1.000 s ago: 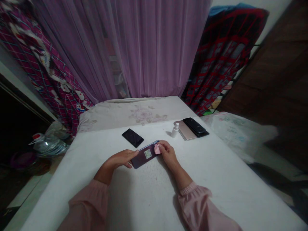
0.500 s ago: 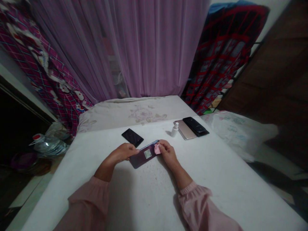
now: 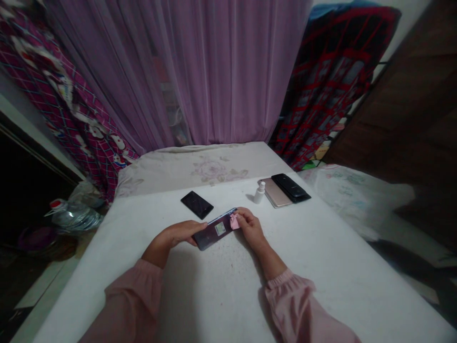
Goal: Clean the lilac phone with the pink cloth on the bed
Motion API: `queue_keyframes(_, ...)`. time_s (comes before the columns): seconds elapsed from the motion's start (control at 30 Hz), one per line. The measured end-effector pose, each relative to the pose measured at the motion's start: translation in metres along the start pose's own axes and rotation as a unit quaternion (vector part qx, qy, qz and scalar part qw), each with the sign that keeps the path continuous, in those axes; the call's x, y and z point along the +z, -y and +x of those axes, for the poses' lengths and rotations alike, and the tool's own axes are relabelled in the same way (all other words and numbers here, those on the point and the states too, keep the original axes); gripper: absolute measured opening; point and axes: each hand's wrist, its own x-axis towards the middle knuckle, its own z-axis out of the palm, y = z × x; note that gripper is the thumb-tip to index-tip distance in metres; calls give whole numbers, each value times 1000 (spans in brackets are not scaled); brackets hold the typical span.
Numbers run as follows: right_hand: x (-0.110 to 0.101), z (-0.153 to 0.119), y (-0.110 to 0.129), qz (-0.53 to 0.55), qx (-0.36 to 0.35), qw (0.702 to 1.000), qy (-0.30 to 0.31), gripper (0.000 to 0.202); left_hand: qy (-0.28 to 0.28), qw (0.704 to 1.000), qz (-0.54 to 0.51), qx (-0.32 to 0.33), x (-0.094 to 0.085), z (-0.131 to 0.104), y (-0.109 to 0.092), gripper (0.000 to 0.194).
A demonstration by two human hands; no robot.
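A dark purple phone (image 3: 213, 232) with a small pale sticker on its back lies tilted on the white table (image 3: 221, 295), its far end raised slightly. My left hand (image 3: 178, 234) grips its near left end. My right hand (image 3: 250, 225) pinches a small pink cloth (image 3: 233, 221) against the phone's right end. Both arms wear pink sleeves.
A black phone (image 3: 196, 204) lies just beyond my left hand. A small white bottle (image 3: 260, 192), a rose-gold phone (image 3: 275, 192) and a black phone (image 3: 290, 187) sit at the far right. Purple curtain behind; plastic bottles (image 3: 71, 216) on the floor at left.
My left hand shifted along the phone's near end and the phone tipped a little. The right hand with the pink cloth has hardly moved.
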Motion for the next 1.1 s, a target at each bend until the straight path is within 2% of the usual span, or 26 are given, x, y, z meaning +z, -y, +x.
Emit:
queue_keyframes(0.2, 1, 0, 0, 3, 0, 1000, 3, 22, 2, 999, -26, 28, -2, 4, 0, 58)
queue_keyframes(0.4, 2, 0, 1, -6, -9, 1000, -18, 21, -136, 986, -17, 98, -3, 14, -2, 46)
queue_keyframes(0.6, 0, 0, -1, 1, -3, 1000, -18, 20, -209, 969, 6, 129, 9, 13, 3, 44)
queue_keyframes(0.67, 0, 0, -2, -2, -5, 1000, -17, 21, -192, 974, 8, 117, 11, 8, 6, 52)
queue_keyframes(0.77, -1, 0, -2, -8, -10, 1000, -18, 22, -106, 993, 17, 58, 10, 0, 9, 65)
queue_keyframes(0.83, -1, 1, -2, -6, -13, 1000, -11, 23, -72, 997, 15, 29, 9, -4, 9, 72)
queue_keyframes(0.93, -3, 1, -2, 8, -6, 1000, 16, 24, -61, 998, 4, 18, 9, -6, 6, 76)
queue_keyframes(1.1, -6, 1, -1, 9, 4, 999, 36, 25, -49, 999, 1, 13, 7, -1, 6, 70)
